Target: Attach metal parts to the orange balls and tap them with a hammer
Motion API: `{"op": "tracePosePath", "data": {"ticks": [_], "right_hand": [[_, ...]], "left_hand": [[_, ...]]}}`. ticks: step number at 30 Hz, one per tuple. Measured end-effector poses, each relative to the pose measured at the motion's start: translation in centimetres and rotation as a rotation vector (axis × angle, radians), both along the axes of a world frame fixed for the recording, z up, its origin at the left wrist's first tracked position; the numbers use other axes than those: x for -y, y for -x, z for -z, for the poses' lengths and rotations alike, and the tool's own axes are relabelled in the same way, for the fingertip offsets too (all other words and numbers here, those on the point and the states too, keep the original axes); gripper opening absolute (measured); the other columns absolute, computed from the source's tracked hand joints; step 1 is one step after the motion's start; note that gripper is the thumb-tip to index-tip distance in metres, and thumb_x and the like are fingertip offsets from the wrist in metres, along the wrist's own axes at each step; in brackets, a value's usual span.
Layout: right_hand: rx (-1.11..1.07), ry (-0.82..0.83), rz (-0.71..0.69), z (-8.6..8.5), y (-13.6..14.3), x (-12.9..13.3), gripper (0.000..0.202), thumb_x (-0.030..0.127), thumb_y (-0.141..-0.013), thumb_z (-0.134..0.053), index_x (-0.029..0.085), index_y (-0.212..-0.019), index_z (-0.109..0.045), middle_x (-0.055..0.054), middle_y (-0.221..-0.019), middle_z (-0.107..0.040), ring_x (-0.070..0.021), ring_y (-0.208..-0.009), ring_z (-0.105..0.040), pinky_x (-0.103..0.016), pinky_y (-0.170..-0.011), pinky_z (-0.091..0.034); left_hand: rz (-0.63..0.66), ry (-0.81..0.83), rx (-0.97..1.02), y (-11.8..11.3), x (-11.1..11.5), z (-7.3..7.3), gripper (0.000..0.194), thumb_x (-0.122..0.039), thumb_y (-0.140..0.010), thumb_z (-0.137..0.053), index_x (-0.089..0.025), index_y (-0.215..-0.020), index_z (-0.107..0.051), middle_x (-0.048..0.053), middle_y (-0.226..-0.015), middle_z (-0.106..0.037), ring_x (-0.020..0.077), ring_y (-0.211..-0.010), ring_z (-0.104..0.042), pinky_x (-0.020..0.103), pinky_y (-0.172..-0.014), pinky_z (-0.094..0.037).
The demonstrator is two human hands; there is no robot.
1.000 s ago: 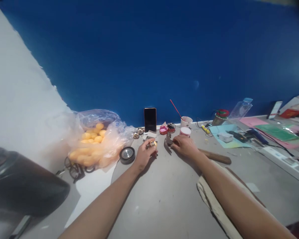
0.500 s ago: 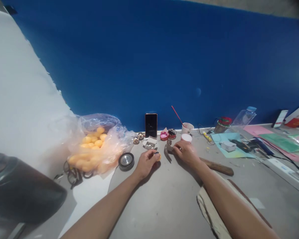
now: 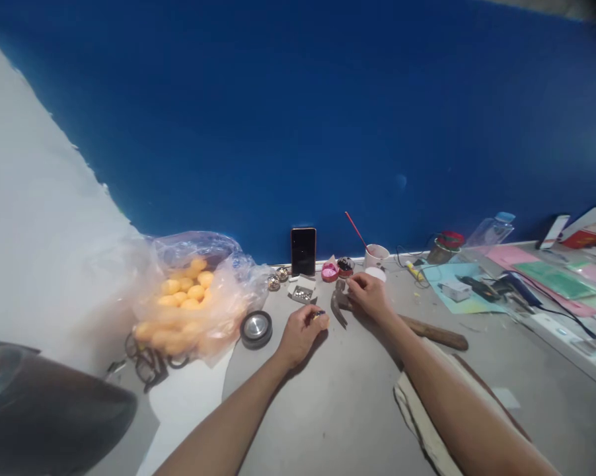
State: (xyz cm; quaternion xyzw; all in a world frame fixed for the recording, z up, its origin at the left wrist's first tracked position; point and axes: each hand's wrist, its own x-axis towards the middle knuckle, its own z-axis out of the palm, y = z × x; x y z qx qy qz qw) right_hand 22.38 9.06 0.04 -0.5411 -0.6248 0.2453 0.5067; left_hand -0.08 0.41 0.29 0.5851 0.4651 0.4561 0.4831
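My left hand (image 3: 298, 336) is closed in a pinch around a small yellow-orange piece with a dark top (image 3: 320, 317), mostly hidden by the fingers. My right hand (image 3: 370, 294) hovers over a claw hammer, thumb and fingertips pressed together; anything between them is too small to make out. Beneath it lies the hammer's metal head (image 3: 338, 305), and its wooden handle (image 3: 434, 332) sticks out to the right under the forearm. Beyond the left hand sits an open small box (image 3: 302, 292) of shiny metal bits. Two small round tins, one pink (image 3: 330, 272) and one dark (image 3: 345, 266), stand behind the hammer head.
A plastic bag of orange balls (image 3: 191, 291) lies at left beside a black round lid (image 3: 256, 328). A phone (image 3: 303, 251) leans on the blue wall. A paper cup (image 3: 376, 256) holds a red stick. Cloth (image 3: 421, 423), coloured sheets and a power strip (image 3: 570, 340) are at right.
The left hand has shifted slightly right and toward me with its piece. The right hand's fingertips have lifted a little from the hammer head. The whole view has tilted slightly.
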Motion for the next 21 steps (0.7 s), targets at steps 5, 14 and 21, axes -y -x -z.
{"op": "tracePosePath", "data": {"ticks": [5,14,21], "right_hand": [[-0.734,0.330,-0.086,-3.7,1.4,-1.4,0.034,0.042,-0.077,-0.086,0.023,-0.070,-0.058,0.005,-0.055,-0.054,-0.0102,-0.048,-0.043,-0.021,-0.043,-0.035],[-1.165,0.527,-0.252,-11.0,2.0,-3.0,0.025,0.028,-0.098,-0.074,0.022,-0.083,-0.055,0.011,-0.054,-0.040,-0.0050,-0.041,-0.033,-0.012,-0.037,-0.029],[-1.112,0.479,-0.486,-16.9,1.4,-1.9,0.022,0.030,-0.101,-0.073,0.023,-0.085,-0.059,0.010,-0.055,-0.042,-0.0065,-0.045,-0.037,-0.016,-0.040,-0.031]], "left_hand": [[-0.005,0.082,0.067,-0.2,0.2,0.1,0.037,-0.053,-0.085,-0.071,-0.016,-0.089,-0.070,0.000,-0.070,-0.061,0.0138,-0.065,-0.054,0.028,-0.065,-0.041],[0.003,0.072,0.050,0.1,0.0,0.3,0.035,-0.051,-0.087,-0.071,-0.016,-0.090,-0.071,0.000,-0.067,-0.061,0.0141,-0.064,-0.054,0.028,-0.064,-0.040],[0.015,0.089,0.037,0.3,-0.1,0.2,0.038,-0.053,-0.087,-0.070,-0.016,-0.094,-0.072,0.001,-0.072,-0.064,0.0144,-0.067,-0.057,0.028,-0.066,-0.044]]}}
